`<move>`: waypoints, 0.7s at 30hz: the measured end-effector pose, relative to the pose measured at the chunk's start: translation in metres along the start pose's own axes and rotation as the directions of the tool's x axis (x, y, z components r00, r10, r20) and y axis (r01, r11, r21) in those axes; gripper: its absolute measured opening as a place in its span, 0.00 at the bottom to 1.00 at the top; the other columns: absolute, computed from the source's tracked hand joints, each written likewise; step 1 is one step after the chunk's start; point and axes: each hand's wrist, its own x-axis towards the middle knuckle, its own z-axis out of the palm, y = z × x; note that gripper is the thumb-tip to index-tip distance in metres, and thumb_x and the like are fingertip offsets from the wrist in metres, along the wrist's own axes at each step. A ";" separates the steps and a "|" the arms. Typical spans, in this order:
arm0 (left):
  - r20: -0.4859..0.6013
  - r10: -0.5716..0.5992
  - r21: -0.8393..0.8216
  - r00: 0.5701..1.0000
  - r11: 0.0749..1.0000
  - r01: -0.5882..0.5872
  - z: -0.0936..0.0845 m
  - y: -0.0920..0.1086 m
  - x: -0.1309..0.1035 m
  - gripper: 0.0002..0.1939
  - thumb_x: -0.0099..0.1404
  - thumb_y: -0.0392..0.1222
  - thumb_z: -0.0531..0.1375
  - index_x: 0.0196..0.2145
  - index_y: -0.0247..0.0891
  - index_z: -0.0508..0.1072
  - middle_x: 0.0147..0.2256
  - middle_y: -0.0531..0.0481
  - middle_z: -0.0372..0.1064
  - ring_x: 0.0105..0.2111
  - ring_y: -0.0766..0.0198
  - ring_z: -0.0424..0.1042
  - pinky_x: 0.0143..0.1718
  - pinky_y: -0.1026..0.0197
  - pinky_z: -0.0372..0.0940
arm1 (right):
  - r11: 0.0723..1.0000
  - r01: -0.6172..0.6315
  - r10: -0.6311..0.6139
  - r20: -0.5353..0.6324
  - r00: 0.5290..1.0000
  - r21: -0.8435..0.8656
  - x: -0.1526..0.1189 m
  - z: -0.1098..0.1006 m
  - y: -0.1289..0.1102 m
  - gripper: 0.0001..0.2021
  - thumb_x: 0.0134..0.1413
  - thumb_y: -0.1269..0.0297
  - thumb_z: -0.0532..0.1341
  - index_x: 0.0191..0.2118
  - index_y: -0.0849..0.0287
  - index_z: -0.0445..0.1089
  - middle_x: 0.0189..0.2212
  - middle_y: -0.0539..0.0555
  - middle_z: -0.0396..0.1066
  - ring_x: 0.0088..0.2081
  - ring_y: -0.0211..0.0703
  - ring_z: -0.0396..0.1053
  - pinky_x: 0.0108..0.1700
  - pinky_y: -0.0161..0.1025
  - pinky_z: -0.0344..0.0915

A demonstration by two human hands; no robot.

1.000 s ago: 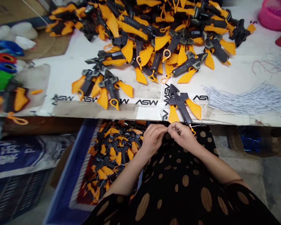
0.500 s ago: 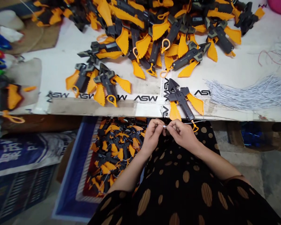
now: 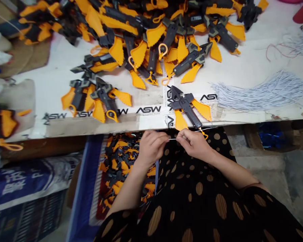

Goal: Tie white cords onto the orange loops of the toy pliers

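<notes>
A short length of white string runs taut between my two hands, just below the table's front edge. My left hand pinches one end of it. Closed on the string as well, my right hand is beside the tail of a black toy with orange wings, which lies on the table edge. From that toy's end hangs a small orange loop, close to my right fingers. A thin strand of the string passes behind the right hand toward the loop. Whether it is knotted there, I cannot tell.
Many similar black and orange toys are heaped across the back of the table. A bundle of white strings lies at the right. Below the edge, a blue crate holds more toys. A blue printed sack is at the lower left.
My left hand has moved left, away from the right, so the white string now stretches between them. The view has shifted slightly to the right.
</notes>
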 end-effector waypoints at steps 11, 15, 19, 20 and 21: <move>0.240 -0.208 -0.191 0.948 0.947 0.257 -0.030 -0.015 0.008 0.13 0.68 0.54 0.63 0.43 0.44 0.78 0.41 0.48 0.81 0.41 0.56 0.78 0.46 0.52 0.65 | 0.958 0.092 -0.178 -0.312 0.933 -0.270 -0.039 -0.053 0.024 0.13 0.66 0.74 0.54 0.49 0.54 0.70 0.47 0.56 0.74 0.51 0.43 0.73 0.53 0.39 0.70; 0.171 -0.127 -0.189 0.977 0.969 0.159 -0.006 0.013 0.039 0.16 0.70 0.54 0.60 0.49 0.45 0.76 0.48 0.46 0.79 0.50 0.54 0.75 0.55 0.48 0.63 | 0.896 0.033 -0.177 -0.288 0.941 -0.442 -0.044 -0.058 0.051 0.10 0.69 0.68 0.56 0.49 0.54 0.73 0.47 0.57 0.74 0.48 0.45 0.75 0.49 0.39 0.73; 0.331 -0.037 0.017 0.943 0.999 0.034 0.046 0.038 0.063 0.26 0.69 0.58 0.59 0.60 0.45 0.70 0.65 0.43 0.63 0.68 0.46 0.57 0.69 0.38 0.46 | 0.869 0.093 -0.230 -0.231 0.945 -0.486 -0.041 -0.047 0.059 0.09 0.71 0.66 0.55 0.46 0.55 0.73 0.46 0.57 0.74 0.46 0.43 0.75 0.47 0.38 0.73; 0.351 -0.049 0.047 0.935 0.998 0.034 0.054 0.040 0.065 0.27 0.70 0.59 0.58 0.60 0.45 0.69 0.67 0.43 0.61 0.70 0.46 0.54 0.70 0.37 0.42 | 0.863 0.117 -0.260 -0.235 0.937 -0.492 -0.042 -0.049 0.060 0.10 0.71 0.67 0.54 0.46 0.55 0.73 0.45 0.56 0.75 0.45 0.43 0.76 0.48 0.38 0.73; 0.360 -0.067 0.069 0.930 0.997 0.045 0.060 0.039 0.064 0.26 0.70 0.59 0.57 0.60 0.45 0.69 0.67 0.43 0.60 0.70 0.46 0.52 0.70 0.36 0.40 | 0.854 0.131 -0.291 -0.254 0.922 -0.503 -0.045 -0.052 0.060 0.10 0.71 0.68 0.54 0.46 0.55 0.73 0.44 0.56 0.76 0.44 0.43 0.76 0.48 0.38 0.73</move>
